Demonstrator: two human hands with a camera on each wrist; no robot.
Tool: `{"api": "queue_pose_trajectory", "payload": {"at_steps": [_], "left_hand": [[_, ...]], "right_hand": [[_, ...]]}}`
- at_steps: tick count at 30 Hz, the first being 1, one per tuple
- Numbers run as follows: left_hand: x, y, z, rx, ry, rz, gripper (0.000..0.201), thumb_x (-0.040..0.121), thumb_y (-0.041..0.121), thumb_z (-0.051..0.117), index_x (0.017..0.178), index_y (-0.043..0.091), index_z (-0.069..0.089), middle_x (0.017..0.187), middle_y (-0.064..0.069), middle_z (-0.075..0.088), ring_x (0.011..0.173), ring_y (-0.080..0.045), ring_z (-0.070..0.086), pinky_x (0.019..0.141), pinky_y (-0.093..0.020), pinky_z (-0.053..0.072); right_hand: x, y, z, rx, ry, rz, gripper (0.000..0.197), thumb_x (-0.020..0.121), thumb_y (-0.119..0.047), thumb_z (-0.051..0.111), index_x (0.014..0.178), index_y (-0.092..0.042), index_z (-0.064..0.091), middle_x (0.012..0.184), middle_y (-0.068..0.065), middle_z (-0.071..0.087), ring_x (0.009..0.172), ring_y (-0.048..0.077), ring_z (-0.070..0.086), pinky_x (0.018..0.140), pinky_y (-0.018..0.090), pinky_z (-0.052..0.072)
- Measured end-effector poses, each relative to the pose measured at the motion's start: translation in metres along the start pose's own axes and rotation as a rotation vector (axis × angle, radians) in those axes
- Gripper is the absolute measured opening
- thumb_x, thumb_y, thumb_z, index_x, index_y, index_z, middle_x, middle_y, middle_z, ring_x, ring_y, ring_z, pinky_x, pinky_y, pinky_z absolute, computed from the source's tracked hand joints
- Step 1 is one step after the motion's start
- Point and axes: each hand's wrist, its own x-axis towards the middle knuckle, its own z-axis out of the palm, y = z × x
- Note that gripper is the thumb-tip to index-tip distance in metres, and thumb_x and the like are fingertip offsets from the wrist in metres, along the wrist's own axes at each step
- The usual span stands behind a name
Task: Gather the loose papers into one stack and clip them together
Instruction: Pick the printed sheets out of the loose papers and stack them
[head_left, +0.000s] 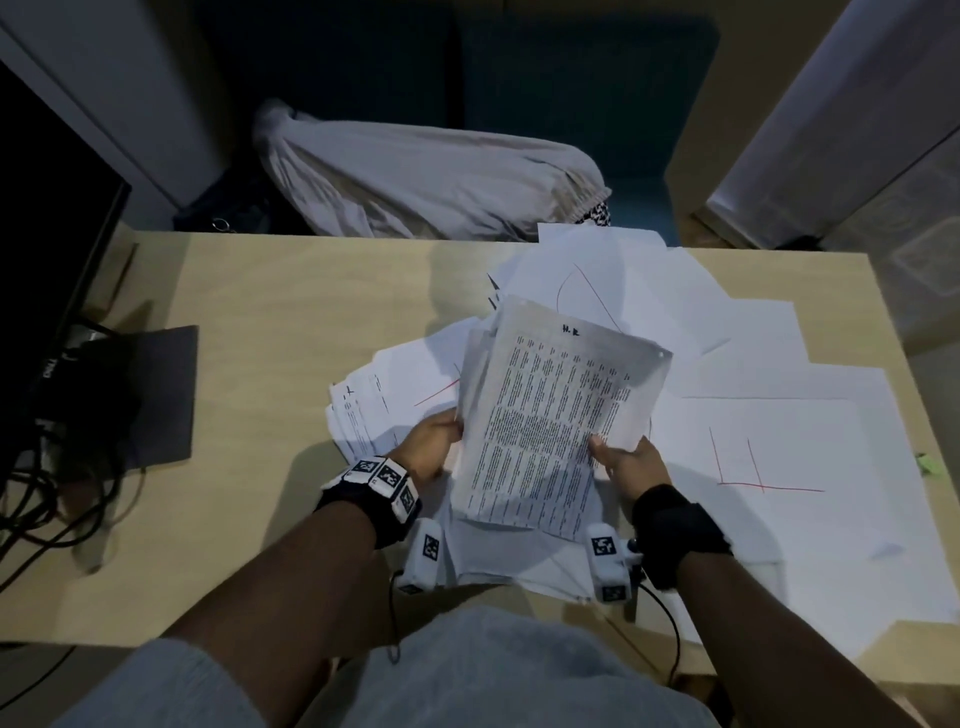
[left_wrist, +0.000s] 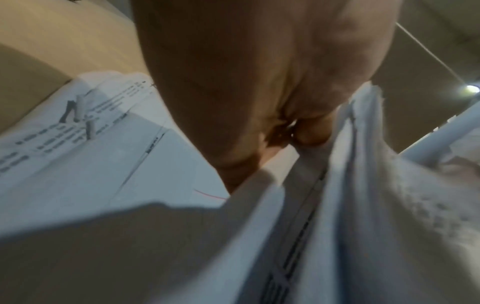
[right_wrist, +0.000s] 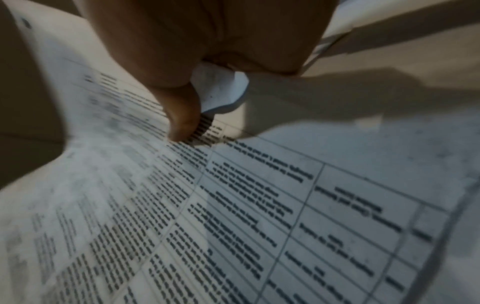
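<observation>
I hold a bundle of printed papers (head_left: 550, 415) tilted up above the wooden table (head_left: 270, 312). My left hand (head_left: 447, 431) grips its left edge and my right hand (head_left: 608, 457) grips its lower right edge. In the right wrist view my thumb (right_wrist: 182, 121) presses on the top printed sheet (right_wrist: 259, 205), with the fingers hidden beneath. The left wrist view shows my left hand (left_wrist: 306, 131) pinching the paper edges (left_wrist: 350, 185). Loose sheets (head_left: 779, 467) with red pen lines lie spread on the table. A printed pile (head_left: 363, 410) lies to the left, carrying a small clip-like thing (left_wrist: 78, 115).
A dark monitor (head_left: 52, 249) with cables (head_left: 36, 499) stands at the left, and a dark mat (head_left: 161, 395) lies beside it. Grey cloth (head_left: 415, 182) is draped beyond the far table edge. A small green object (head_left: 930, 464) lies near the right edge.
</observation>
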Motion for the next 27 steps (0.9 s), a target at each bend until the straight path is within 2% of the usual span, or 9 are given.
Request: {"api": "queue_pose_trajectory", "payload": {"at_steps": [3, 5, 7, 12, 15, 18, 22, 25, 27], "left_hand": [[0.0, 0.007, 0.003, 0.157, 0.095, 0.023, 0.046, 0.101, 0.044, 0.033, 0.116, 0.014, 0.065, 0.118, -0.006, 0.066, 0.113, -0.022, 0.058, 0.11, -0.044, 0.035], [0.006, 0.002, -0.005, 0.426, 0.228, 0.134, 0.047, 0.101, 0.041, 0.036, 0.118, 0.005, 0.062, 0.122, -0.021, 0.062, 0.116, -0.024, 0.057, 0.108, -0.039, 0.037], [0.013, -0.005, -0.026, 0.678, 0.466, 0.165, 0.038, 0.092, 0.032, 0.054, 0.123, 0.011, 0.056, 0.129, -0.018, 0.056, 0.117, -0.027, 0.053, 0.102, -0.036, 0.042], [0.008, -0.022, -0.06, 0.786, 0.824, -0.242, 0.099, 0.062, 0.043, 0.082, 0.137, 0.008, 0.026, 0.138, -0.017, 0.027, 0.127, -0.037, 0.03, 0.105, -0.047, 0.035], [0.011, -0.023, -0.067, 0.72, 0.861, -0.287, 0.105, 0.054, 0.047, 0.085, 0.131, 0.008, 0.026, 0.131, -0.019, 0.03, 0.12, -0.038, 0.04, 0.099, -0.048, 0.041], [0.016, -0.024, -0.076, 0.576, 0.887, -0.296, 0.092, 0.064, 0.045, 0.082, 0.128, 0.005, 0.03, 0.131, -0.021, 0.037, 0.114, -0.041, 0.05, 0.094, -0.046, 0.046], [0.017, -0.022, -0.083, 0.453, 0.816, -0.192, 0.064, 0.072, 0.031, 0.079, 0.12, 0.002, 0.048, 0.124, -0.022, 0.058, 0.111, -0.039, 0.058, 0.096, -0.041, 0.049], [0.028, -0.031, -0.09, 0.508, 0.73, -0.242, 0.048, 0.052, 0.051, 0.068, 0.092, 0.025, 0.067, 0.107, -0.011, 0.066, 0.089, -0.031, 0.065, 0.085, -0.038, 0.056], [0.028, -0.027, -0.084, 0.482, 0.669, -0.222, 0.032, 0.055, 0.04, 0.065, 0.082, 0.023, 0.068, 0.098, -0.007, 0.069, 0.083, -0.026, 0.068, 0.078, -0.03, 0.057]], "right_hand": [[0.004, -0.005, 0.004, -0.138, 0.021, -0.076, 0.054, 0.081, -0.023, 0.073, 0.126, -0.017, 0.042, 0.124, 0.002, 0.057, 0.118, 0.021, 0.053, 0.107, 0.039, 0.037], [0.006, -0.008, 0.002, -0.198, 0.097, -0.097, 0.072, 0.08, -0.025, 0.073, 0.137, -0.012, 0.032, 0.124, 0.008, 0.056, 0.116, 0.025, 0.054, 0.106, 0.044, 0.039], [0.009, -0.014, -0.002, -0.236, 0.167, -0.129, 0.063, 0.082, -0.022, 0.072, 0.134, -0.01, 0.039, 0.113, 0.01, 0.06, 0.103, 0.025, 0.058, 0.096, 0.038, 0.046], [0.012, -0.024, -0.016, -0.186, 0.214, -0.148, 0.029, 0.083, -0.014, 0.07, 0.109, -0.005, 0.059, 0.082, 0.012, 0.06, 0.064, 0.024, 0.053, 0.06, 0.029, 0.047], [0.014, -0.025, -0.017, -0.183, 0.221, -0.16, 0.027, 0.083, -0.011, 0.068, 0.108, -0.009, 0.059, 0.082, 0.012, 0.059, 0.06, 0.02, 0.051, 0.057, 0.028, 0.046], [0.013, -0.025, -0.016, -0.14, 0.216, -0.153, 0.032, 0.084, -0.008, 0.068, 0.114, -0.01, 0.058, 0.082, 0.01, 0.059, 0.06, 0.018, 0.052, 0.053, 0.026, 0.048], [0.01, -0.021, -0.012, -0.153, 0.159, -0.117, 0.036, 0.084, -0.011, 0.068, 0.118, -0.006, 0.057, 0.087, 0.01, 0.061, 0.068, 0.019, 0.054, 0.069, 0.031, 0.046], [0.004, -0.02, -0.007, -0.211, 0.1, -0.107, 0.038, 0.085, -0.012, 0.069, 0.119, -0.001, 0.057, 0.089, 0.011, 0.061, 0.074, 0.023, 0.054, 0.073, 0.03, 0.043], [-0.001, -0.021, -0.002, -0.277, 0.077, -0.132, 0.039, 0.085, -0.013, 0.068, 0.12, -0.001, 0.056, 0.096, 0.011, 0.06, 0.085, 0.024, 0.054, 0.076, 0.029, 0.041]]}}
